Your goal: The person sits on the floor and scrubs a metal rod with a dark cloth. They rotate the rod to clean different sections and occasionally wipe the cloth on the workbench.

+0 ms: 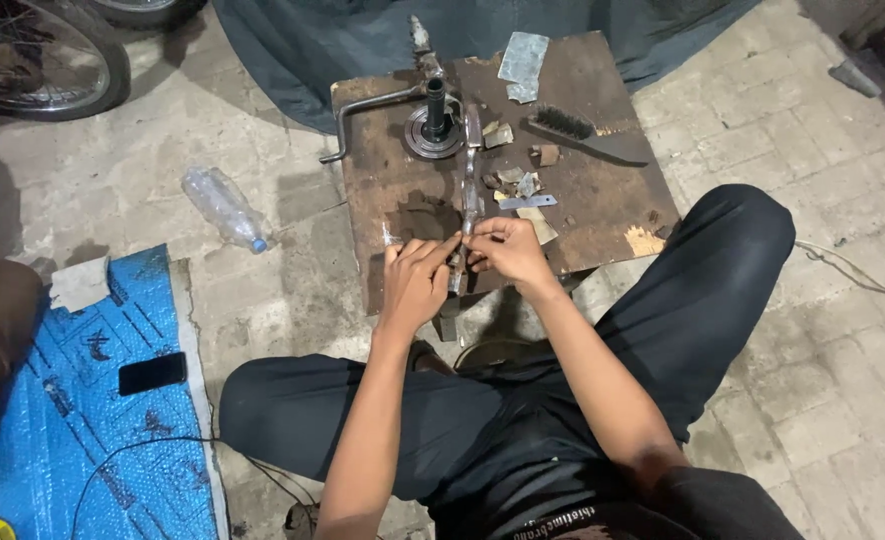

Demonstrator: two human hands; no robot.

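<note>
A long, thin metal part [471, 175] lies lengthwise on a worn brown wooden board [603, 205] in front of me. My left hand [415, 280] and my right hand [505, 250] meet at the part's near end by the board's front edge, both pinching it with their fingertips. The fingers hide the end itself. A round metal hub with an upright black shaft [435, 120] stands at the part's far end.
On the board lie a black wire brush [588, 135], sandpaper scraps [523, 60] and small metal bits. A bent metal crank [368, 115] hangs off its left edge. On the floor are a plastic bottle [225, 208], a blue mat [73, 400] with a phone [152, 373], and a wheel [38, 55].
</note>
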